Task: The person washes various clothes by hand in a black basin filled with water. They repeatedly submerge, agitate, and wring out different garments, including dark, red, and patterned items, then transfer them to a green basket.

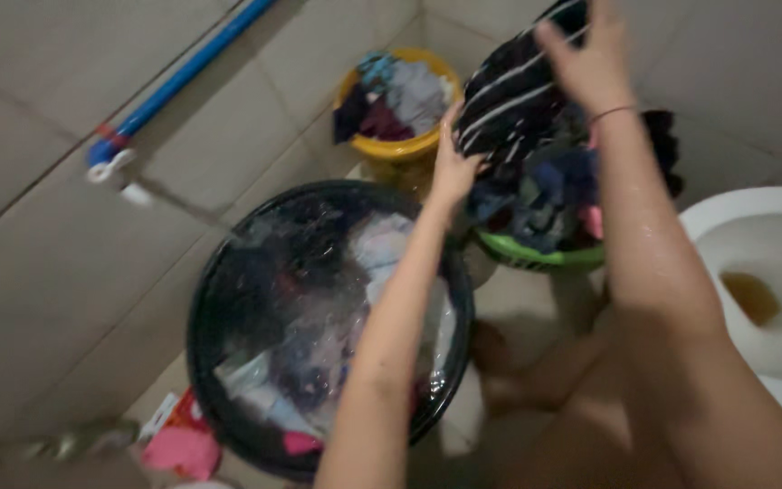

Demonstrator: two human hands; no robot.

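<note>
Both my hands hold up a dark garment with white stripes (pixel 509 95) above a green basket (pixel 536 258) heaped with dark clothes. My left hand (pixel 452 167) grips its lower left edge. My right hand (pixel 590 59) grips it near the top. Below my left arm stands a large black tub (pixel 219 299) full of water and soaking clothes.
A yellow bucket (pixel 395 145) packed with clothes stands at the back by the tiled wall. A blue pipe with a tap (pixel 115 154) runs along the left wall. A white squat toilet (pixel 762 290) lies at the right. A pink packet (pixel 178 444) lies by the tub.
</note>
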